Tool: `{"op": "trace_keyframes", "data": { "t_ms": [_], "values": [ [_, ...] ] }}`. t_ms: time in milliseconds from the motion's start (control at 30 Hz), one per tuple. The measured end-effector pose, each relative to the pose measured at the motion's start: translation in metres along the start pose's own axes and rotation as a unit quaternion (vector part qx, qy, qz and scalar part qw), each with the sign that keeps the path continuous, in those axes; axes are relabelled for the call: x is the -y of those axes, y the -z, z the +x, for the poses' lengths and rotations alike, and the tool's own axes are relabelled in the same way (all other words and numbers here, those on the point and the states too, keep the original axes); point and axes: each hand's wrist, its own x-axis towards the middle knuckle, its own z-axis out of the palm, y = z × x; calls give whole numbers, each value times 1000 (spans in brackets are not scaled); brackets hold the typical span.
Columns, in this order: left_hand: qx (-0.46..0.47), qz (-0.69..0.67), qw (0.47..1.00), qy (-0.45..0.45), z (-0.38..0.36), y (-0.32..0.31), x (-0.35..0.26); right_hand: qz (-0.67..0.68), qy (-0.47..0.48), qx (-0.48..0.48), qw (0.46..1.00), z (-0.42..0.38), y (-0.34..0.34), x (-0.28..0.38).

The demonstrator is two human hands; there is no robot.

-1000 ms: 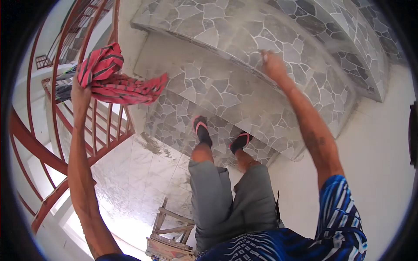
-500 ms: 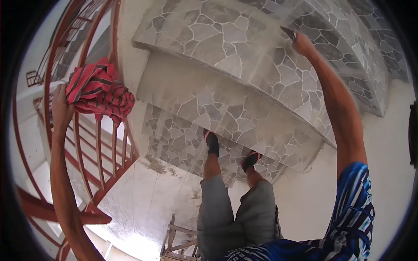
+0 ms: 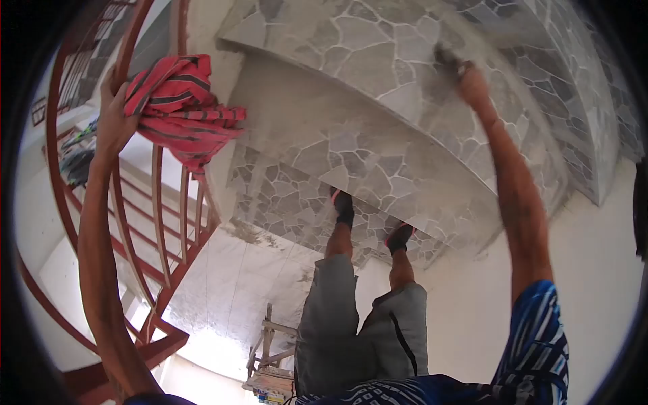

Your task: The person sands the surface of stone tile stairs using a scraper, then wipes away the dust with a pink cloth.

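My left hand [image 3: 116, 115] is closed at the red-brown stair railing [image 3: 156, 209], with a bunched red cloth [image 3: 177, 94] with dark stripes in its grip. Whether its fingers also wrap the rail is hidden. Over on the right, my right hand [image 3: 472, 84] is closed around a small dark hand tool [image 3: 447, 59], smeared by motion. That tool is low over a step [image 3: 368, 40] faced with grey flagstones and pale joints. Dusty, pale film covers parts of the steps.
My feet [image 3: 343, 206] stand on a lower stone step [image 3: 280, 185]. Below are a pale floor [image 3: 229, 283] and a wooden stand [image 3: 273, 344]. A plain wall [image 3: 472, 324] borders the stairs on the right. Dark items [image 3: 77, 165] lie beyond the railing.
The cloth and my left hand have shifted up and to the right in view. My right hand has come slightly lower with the tool. The whole view has shifted a little.
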Motion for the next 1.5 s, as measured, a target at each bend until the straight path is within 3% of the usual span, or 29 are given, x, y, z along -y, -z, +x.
{"op": "trace_keyframes", "data": {
  "t_ms": [33,100,167,200,300,400,500,567,600,633,667,733,833,867,900,933,967,1000,1067,1133,1233,1267,1300,1367,1400,1500],
  "values": [
    [-2,-7,1000,2,4,0,3,-1,72,-27,997,-22,-16,6],
    [3,2,1000,-29,19,1,10,-19,36,65,997,-67,2,60],
    [17,8,998,-58,34,5,18,60,16,9,998,-108,12,106],
    [26,-9,998,-50,39,6,20,60,11,34,998,-123,18,125],
    [56,6,997,-44,53,5,19,71,24,106,992,-146,40,156],
    [16,10,998,-51,50,-8,28,191,28,159,968,-150,52,158],
    [-1,0,998,-55,49,-11,32,148,3,74,986,-112,61,110],
    [9,6,999,-37,49,-8,25,167,-137,63,974,-74,57,56],
    [14,9,999,-29,51,-6,22,166,-39,-127,977,-61,53,25],
    [15,13,999,-28,51,-4,20,119,-39,-116,985,-34,23,-24],
    [16,16,999,-25,50,-3,19,146,-100,-54,983,-21,54,-30],
    [12,17,1000,-24,51,-5,22,163,-119,-63,977,4,60,-58],
    [15,6,999,-34,49,-9,29,120,-46,6,992,26,9,-102],
    [15,5,999,-33,51,-7,26,39,-17,-48,998,16,-23,-97],
    [15,3,999,-33,52,-5,25,23,-109,-5,994,1,1,-46],
    [17,-4,1000,-24,52,-6,25,69,-103,-35,992,-15,2,-15],
    [21,-12,1000,-14,51,-7,25,75,-124,19,989,-31,21,28],
    [23,-20,1000,-4,50,-6,25,53,-88,-14,995,-57,0,56],
    [24,-11,1000,-3,51,-7,26,96,-40,104,989,-97,11,120],
    [26,-7,1000,-8,51,-6,28,210,79,134,965,-119,41,147],
    [11,-18,1000,-7,49,-7,28,335,-43,-51,940,-103,9,108],
    [13,-16,1000,-5,48,-6,25,227,-118,56,965,-80,35,83],
    [16,-16,1000,-4,50,-3,22,234,-190,36,953,-64,24,45],
    [20,-11,1000,-3,51,-2,20,386,-270,-31,882,-40,47,-5],
    [21,-6,1000,-2,51,-2,20,376,-317,26,870,-30,8,-49],
    [14,1,1000,-5,50,-7,23,182,-240,140,943,-45,4,-30]
  ]
}}
